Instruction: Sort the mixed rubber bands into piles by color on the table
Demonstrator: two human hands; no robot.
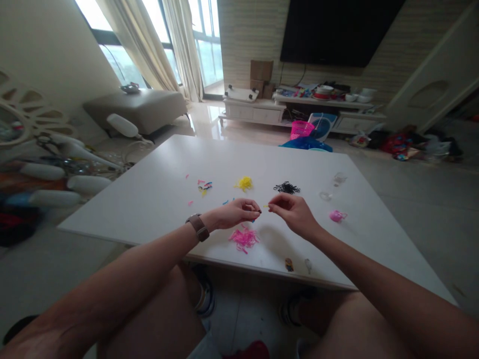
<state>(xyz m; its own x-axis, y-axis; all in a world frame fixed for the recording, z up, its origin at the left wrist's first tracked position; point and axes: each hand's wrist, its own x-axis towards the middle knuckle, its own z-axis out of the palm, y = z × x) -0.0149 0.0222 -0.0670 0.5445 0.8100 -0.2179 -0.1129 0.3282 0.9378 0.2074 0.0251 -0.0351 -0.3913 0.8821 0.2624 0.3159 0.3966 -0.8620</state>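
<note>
Above the white table (310, 167), my left hand (237, 212), with a brown watch on the wrist, pinches something small; a dark bit and a blue bit show at its fingertips, too small to name. Facing it, my right hand (295, 213) pinches a small yellow strip (265, 206) between thumb and index finger. The fingertips of both hands are close together but apart. Below them lies a heap of pink strips (244, 239). Behind are a yellow heap (245, 183) and a black heap (287, 187). A few blue pieces (225, 202) lie beside my left hand.
Mixed coloured pieces (204, 187) are scattered at the left. On the right sit a small pink object (338, 216) and clear plastic items (340, 179). A small yellow-and-dark figure (289, 264) and a silvery piece (308, 266) lie near the front edge.
</note>
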